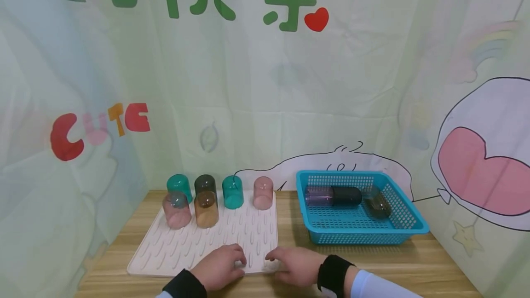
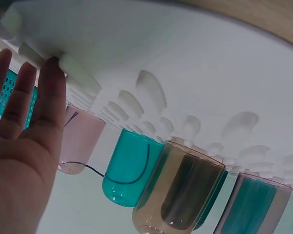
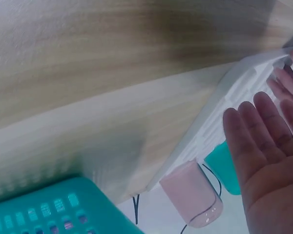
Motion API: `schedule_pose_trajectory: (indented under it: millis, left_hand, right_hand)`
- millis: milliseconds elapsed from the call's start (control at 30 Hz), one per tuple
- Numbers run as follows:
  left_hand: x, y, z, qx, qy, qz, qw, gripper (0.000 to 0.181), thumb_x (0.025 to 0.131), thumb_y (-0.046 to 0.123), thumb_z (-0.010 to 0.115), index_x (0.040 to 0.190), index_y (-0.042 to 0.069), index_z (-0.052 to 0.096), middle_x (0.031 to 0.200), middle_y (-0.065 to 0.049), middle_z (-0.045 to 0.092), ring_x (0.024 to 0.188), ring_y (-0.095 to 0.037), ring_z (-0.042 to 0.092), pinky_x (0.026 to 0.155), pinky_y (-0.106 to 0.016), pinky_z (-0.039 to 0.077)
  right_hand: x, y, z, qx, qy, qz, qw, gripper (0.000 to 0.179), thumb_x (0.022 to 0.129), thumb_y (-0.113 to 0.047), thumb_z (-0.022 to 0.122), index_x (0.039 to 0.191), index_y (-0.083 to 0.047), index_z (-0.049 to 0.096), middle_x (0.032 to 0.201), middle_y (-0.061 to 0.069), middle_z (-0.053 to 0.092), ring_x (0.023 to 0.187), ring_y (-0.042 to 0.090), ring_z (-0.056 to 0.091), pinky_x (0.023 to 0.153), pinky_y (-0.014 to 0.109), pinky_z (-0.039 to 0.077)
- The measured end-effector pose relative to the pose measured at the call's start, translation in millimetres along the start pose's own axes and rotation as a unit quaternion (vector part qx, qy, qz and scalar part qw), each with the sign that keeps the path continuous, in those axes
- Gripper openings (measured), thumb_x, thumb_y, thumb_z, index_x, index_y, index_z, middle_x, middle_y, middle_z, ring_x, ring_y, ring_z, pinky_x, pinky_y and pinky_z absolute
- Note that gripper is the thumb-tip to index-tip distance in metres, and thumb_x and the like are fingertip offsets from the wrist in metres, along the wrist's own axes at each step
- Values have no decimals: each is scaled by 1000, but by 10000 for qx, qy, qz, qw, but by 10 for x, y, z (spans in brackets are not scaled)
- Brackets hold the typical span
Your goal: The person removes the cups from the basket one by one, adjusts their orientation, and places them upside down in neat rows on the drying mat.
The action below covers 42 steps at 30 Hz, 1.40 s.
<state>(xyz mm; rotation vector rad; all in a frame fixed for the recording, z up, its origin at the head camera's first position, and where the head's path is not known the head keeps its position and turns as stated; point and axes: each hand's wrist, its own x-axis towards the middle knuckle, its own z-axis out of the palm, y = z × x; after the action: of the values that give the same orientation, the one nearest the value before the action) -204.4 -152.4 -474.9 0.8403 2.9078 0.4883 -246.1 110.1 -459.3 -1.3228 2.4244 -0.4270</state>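
Observation:
My left hand [image 1: 219, 266] is by the front edge of a white ridged drying mat [image 1: 236, 243], its fingers relaxed and holding nothing. Facing it across a small gap, my right hand [image 1: 299, 266] lies near the mat's front right corner, also with nothing in it. Several tinted glasses stand upside down on the mat. At the back are a teal glass [image 1: 178, 185], a dark grey glass [image 1: 204, 181], a second teal glass [image 1: 233, 192] and a pink glass [image 1: 263, 193]. Nearer stand another pink glass [image 1: 177, 213] and an amber glass [image 1: 206, 210].
A blue plastic basket [image 1: 356, 238] is on the wooden table [image 1: 439, 266] right of the mat. Inside, a purple glass [image 1: 319, 196], a black glass [image 1: 347, 196] and a brownish glass [image 1: 377, 206] lie on their sides. A printed curtain [image 1: 331, 91] hangs behind and at both sides.

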Motion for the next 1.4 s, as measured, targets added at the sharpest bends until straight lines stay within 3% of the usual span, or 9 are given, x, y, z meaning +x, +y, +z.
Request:
schedule_pose_trajectory:
  millis: [167,367,533,733,933,1167,1400]
  left_hand:
    - [3,12,-1,-23,-132,-136,9998,8,83,29,69,87,23,70,91,9,60,81,-7,50,78,-34,51]
    - [14,16,8,23,-143,-171,9997,6,83,29,70,86,24,70,91,9,60,80,-7,49,76,-33,51]
    - [15,8,26,24,-103,-183,9998,6,83,29,69,86,24,71,91,10,60,80,-6,49,77,-33,51]
    - [9,13,12,-63,-172,-256,9995,7,84,30,69,87,25,71,93,10,60,82,-7,49,79,-34,51]
    - [6,20,-1,-75,-192,-288,9994,7,84,30,69,87,25,71,93,9,60,83,-7,50,80,-34,51]
    - [4,17,14,-55,-176,-313,9993,6,83,30,70,86,25,71,92,10,60,81,-6,49,79,-33,51]
    - [-1,25,8,-64,-123,-323,9994,6,83,31,69,86,25,71,92,11,60,82,-6,49,79,-33,51]
  right_hand:
    - [-52,-56,-110,108,391,183,9990,34,93,-29,60,127,-22,56,123,-11,58,105,3,51,95,33,49]
    - [-148,-71,-324,-196,1256,21,9919,29,94,-25,59,123,-24,59,120,-12,61,106,3,52,94,33,50]
    - [-254,18,-522,-598,1986,182,9781,26,93,-22,59,119,-23,62,117,-9,63,105,5,53,93,37,51]
    - [-420,227,-778,-872,2729,785,9549,27,91,-23,64,117,-18,62,114,-3,65,106,10,55,92,38,52]
    - [-645,529,-1004,-797,2898,1579,9406,32,90,-26,64,120,-16,61,117,2,64,108,17,55,94,46,50]
    - [-892,872,-1229,-1090,2840,1929,9329,37,92,-25,61,124,-7,58,122,13,61,113,31,52,94,53,48]
    - [-1115,1205,-1386,-1173,2724,2388,9247,42,92,-24,61,128,-3,54,124,19,60,112,35,53,91,56,48]
